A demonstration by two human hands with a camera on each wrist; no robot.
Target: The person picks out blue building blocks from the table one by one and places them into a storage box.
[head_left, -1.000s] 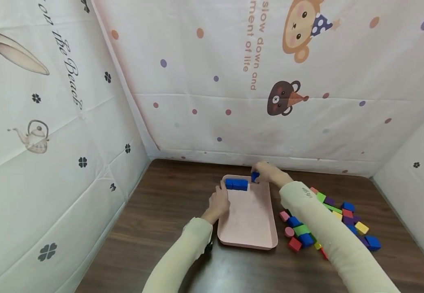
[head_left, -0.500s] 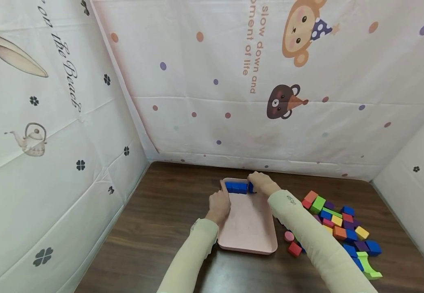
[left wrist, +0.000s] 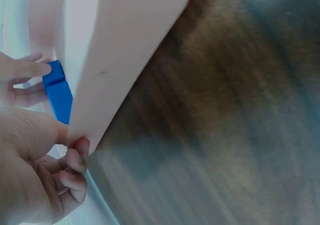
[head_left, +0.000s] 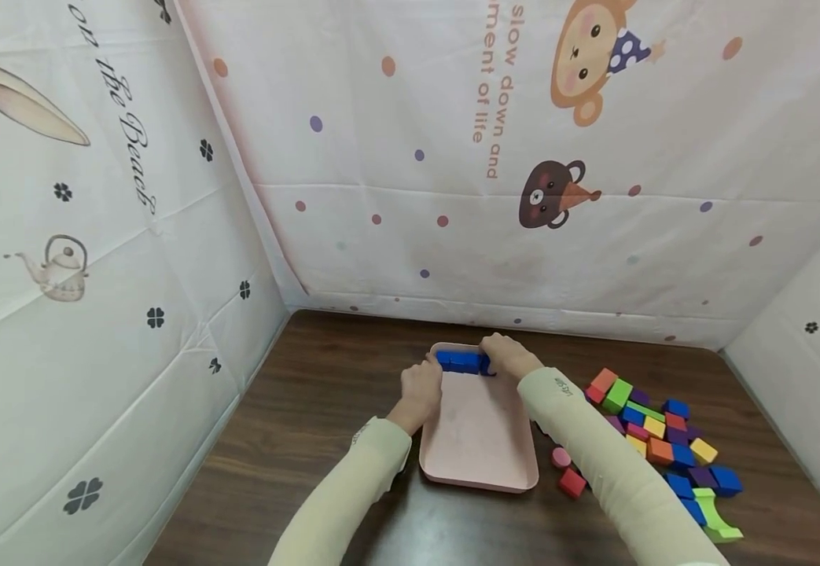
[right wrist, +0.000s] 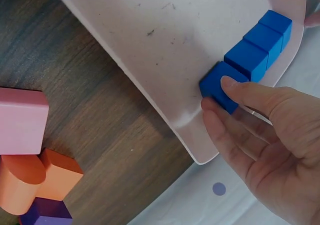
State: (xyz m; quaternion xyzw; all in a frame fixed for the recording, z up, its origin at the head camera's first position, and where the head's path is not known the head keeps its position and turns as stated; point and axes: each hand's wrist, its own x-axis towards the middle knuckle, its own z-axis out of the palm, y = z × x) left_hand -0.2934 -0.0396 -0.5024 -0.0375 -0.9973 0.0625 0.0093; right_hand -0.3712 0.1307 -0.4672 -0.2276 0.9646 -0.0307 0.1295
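Observation:
A shallow pink tray (head_left: 480, 431) lies on the wooden table, and a row of blue blocks (right wrist: 246, 59) runs along the inside of its far wall. My right hand (head_left: 510, 358) pinches another blue block (right wrist: 212, 83) between thumb and fingers at the right end of that row. This block sits slightly askew and looks to touch its neighbour. At the tray's far left corner, my left hand (head_left: 421, 391) grips the wall. In the left wrist view, the thumb of the left hand (left wrist: 32, 167) goes inside the wall while the other fingers curl outside it.
Right of the tray lies a loose pile of coloured blocks (head_left: 660, 451), partly hidden by the right sleeve (head_left: 608, 456). A red block (head_left: 572, 483) and a pink round block (head_left: 561, 457) lie near the tray's right side. A printed cloth (head_left: 381, 236) hangs behind the table.
My right hand has brought its blue block down and left, from the tray's far right corner to the row's end. The left index finger, straighter half a second ago, has drawn back at the wall.

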